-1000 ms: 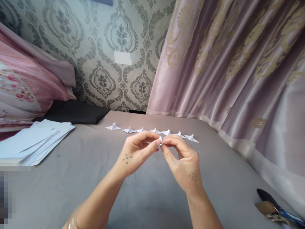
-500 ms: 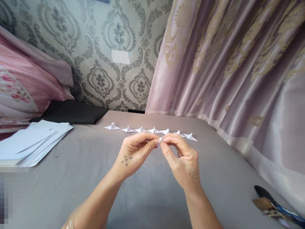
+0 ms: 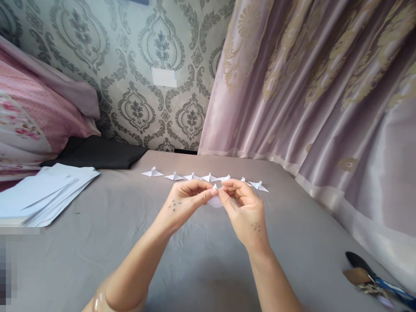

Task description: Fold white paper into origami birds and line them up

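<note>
Between my fingertips is a small piece of folded white paper (image 3: 216, 200), its pointed tip up and a wider part hanging below. My left hand (image 3: 188, 201) pinches its left side between thumb and fingers. From the right, my right hand (image 3: 245, 208) pinches it too, with the thumb against the paper and the index finger slightly raised. My fingers hide part of its shape. Just beyond my hands lies a row of several folded white paper figures (image 3: 174, 176) with pointed ends, some partly hidden behind my fingers.
A stack of white paper sheets (image 3: 42, 190) lies at the left, near a black folded cloth or case (image 3: 107, 151). At the right edge is a dark and blue item with a brown part (image 3: 357, 276), unclear in kind. Pink curtains (image 3: 276, 108) hang along the right side.
The folded paper has turned, so more of it shows below my fingers. My right hand has shifted slightly left and its index finger has lifted a little.
</note>
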The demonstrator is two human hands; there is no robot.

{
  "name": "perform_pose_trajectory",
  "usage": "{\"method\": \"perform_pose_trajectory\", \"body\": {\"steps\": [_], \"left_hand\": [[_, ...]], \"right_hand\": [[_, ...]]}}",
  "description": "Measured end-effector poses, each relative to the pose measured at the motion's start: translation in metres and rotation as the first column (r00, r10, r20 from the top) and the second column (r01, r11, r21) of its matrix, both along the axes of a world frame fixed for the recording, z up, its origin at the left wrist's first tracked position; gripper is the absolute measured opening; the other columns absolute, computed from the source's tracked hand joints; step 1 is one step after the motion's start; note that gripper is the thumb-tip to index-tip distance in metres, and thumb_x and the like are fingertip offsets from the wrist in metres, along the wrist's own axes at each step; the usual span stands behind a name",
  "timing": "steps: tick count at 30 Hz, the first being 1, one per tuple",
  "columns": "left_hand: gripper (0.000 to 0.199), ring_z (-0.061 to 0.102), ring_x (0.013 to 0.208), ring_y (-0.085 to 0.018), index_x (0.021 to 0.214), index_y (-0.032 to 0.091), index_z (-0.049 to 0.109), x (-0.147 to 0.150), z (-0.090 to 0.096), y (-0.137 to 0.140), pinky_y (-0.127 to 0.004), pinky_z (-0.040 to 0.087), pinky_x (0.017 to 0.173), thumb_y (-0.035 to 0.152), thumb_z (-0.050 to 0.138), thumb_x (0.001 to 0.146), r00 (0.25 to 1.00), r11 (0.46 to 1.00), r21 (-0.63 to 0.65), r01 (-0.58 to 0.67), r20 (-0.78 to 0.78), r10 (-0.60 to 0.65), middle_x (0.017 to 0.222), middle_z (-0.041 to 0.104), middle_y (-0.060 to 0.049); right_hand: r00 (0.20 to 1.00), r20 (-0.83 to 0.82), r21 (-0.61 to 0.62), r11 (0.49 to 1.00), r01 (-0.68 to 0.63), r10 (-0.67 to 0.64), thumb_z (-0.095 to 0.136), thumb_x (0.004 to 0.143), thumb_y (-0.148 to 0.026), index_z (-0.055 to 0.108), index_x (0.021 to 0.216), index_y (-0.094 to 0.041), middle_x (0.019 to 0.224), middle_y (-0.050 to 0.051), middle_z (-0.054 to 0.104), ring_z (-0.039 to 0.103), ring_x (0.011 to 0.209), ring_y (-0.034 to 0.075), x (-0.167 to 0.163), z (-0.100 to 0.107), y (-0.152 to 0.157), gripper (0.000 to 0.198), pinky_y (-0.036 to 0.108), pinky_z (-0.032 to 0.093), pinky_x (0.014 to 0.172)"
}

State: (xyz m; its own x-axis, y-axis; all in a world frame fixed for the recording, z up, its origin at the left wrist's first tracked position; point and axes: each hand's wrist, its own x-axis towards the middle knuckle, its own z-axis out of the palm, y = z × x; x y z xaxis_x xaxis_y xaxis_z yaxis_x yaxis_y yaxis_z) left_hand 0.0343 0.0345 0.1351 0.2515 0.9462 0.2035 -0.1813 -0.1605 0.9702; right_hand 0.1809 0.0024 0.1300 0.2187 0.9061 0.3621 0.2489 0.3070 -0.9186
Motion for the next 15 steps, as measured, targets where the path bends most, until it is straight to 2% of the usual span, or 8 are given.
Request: {"method": "perform_pose_trajectory", "body": {"steps": [3,5,7,11,15], "left_hand": [[0.018,0.057,0.064,-0.012,0.069,0.016,0.067,0.000,-0.009,0.011,-0.025,0.046,0.064,0.032,0.074,0.071,0.998,0.992,-0.108,-0.066,-0.014,0.065,0.067,0.065,-0.001],[0.020,0.054,0.062,-0.011,0.067,0.015,0.065,-0.001,-0.021,0.020,-0.024,0.042,0.063,0.033,0.073,0.071,0.995,0.978,-0.182,-0.100,-0.009,0.100,0.066,0.063,0.000],[0.020,0.050,0.061,-0.010,0.065,0.015,0.063,-0.002,-0.035,0.030,-0.023,0.038,0.061,0.032,0.073,0.069,0.992,0.972,-0.200,-0.124,-0.022,0.122,0.063,0.059,0.001],[0.023,0.042,0.057,-0.009,0.063,0.014,0.062,-0.003,-0.062,0.045,-0.023,0.034,0.058,0.034,0.074,0.067,0.992,0.958,-0.255,-0.127,-0.037,0.122,0.057,0.050,0.003],[0.033,0.043,0.056,-0.008,0.068,0.012,0.064,-0.002,-0.081,0.052,-0.023,0.032,0.057,0.043,0.076,0.064,0.996,0.945,-0.321,-0.062,-0.076,0.040,0.060,0.055,0.001]], "right_hand": [[0.985,-0.103,-0.137,0.979,-0.150,0.136,0.064,0.081,-0.043,0.065,0.097,-0.021,0.088,0.003,0.067,0.062,0.081,0.015,0.001,-0.013,0.013,0.027,0.029,0.051,0.074],[0.949,-0.208,-0.257,0.923,-0.288,0.238,0.060,0.082,-0.048,0.067,0.097,-0.019,0.088,0.005,0.068,0.062,0.081,0.015,0.000,-0.025,0.022,0.034,0.030,0.050,0.075],[0.924,-0.261,-0.351,0.864,-0.361,0.280,0.063,0.079,-0.050,0.070,0.094,-0.017,0.085,0.005,0.068,0.060,0.076,0.014,-0.002,-0.039,0.031,0.037,0.029,0.048,0.075],[0.941,-0.281,-0.421,0.856,-0.299,0.191,0.074,0.067,-0.047,0.073,0.080,-0.014,0.071,0.003,0.067,0.056,0.064,0.012,-0.007,-0.063,0.043,0.036,0.027,0.045,0.070],[0.943,-0.302,-0.506,0.815,-0.282,0.139,0.076,0.063,-0.047,0.074,0.077,-0.014,0.062,0.001,0.063,0.053,0.059,0.010,-0.006,-0.081,0.048,0.036,0.024,0.043,0.063]]}}
